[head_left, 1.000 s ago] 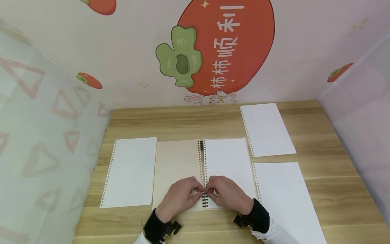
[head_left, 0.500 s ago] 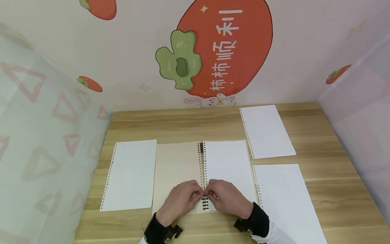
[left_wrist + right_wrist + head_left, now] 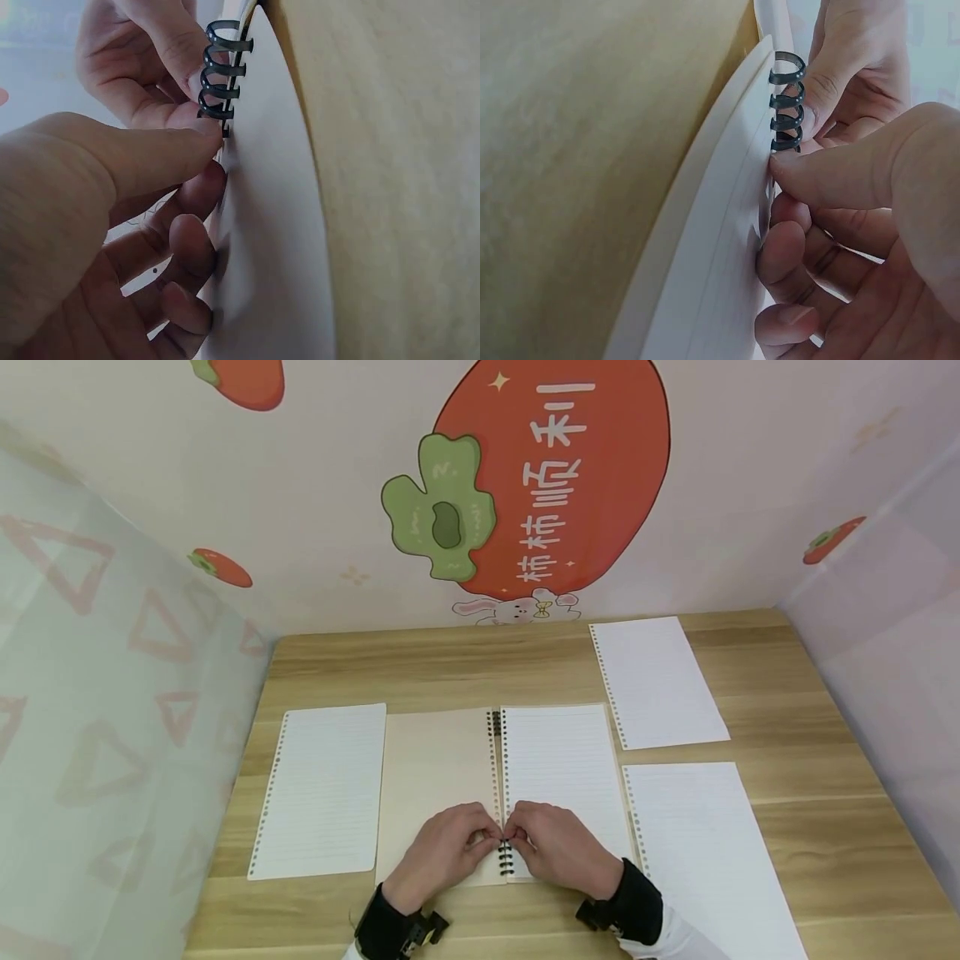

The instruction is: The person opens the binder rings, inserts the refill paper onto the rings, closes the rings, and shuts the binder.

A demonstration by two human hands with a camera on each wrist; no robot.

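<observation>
An open ring-bound notebook lies in the middle of the head view, with its beige cover [image 3: 435, 756] on the left and lined pages [image 3: 558, 743] on the right. Both hands meet over the lower part of its spine. Thumb and index finger of my left hand [image 3: 450, 839] pinch the black binding rings [image 3: 219, 73] from the left. My right hand [image 3: 561, 847] pinches them from the right, tip to tip with the left. Several rings [image 3: 789, 105] show below the fingertips; the pinched ones are hidden. The remaining fingers curl loosely by the page edges in both wrist views.
A loose lined sheet [image 3: 318, 789] with punched holes lies left of the notebook. Two more punched sheets are on the right, an upper one [image 3: 660, 681] and a lower one [image 3: 705, 843]. The wooden table [image 3: 420, 668] meets printed walls at the back and sides.
The head view has shifted slightly, so everything sits a little lower in it. Both hands stay at the same spot on the rings, their fingertips slightly closer together.
</observation>
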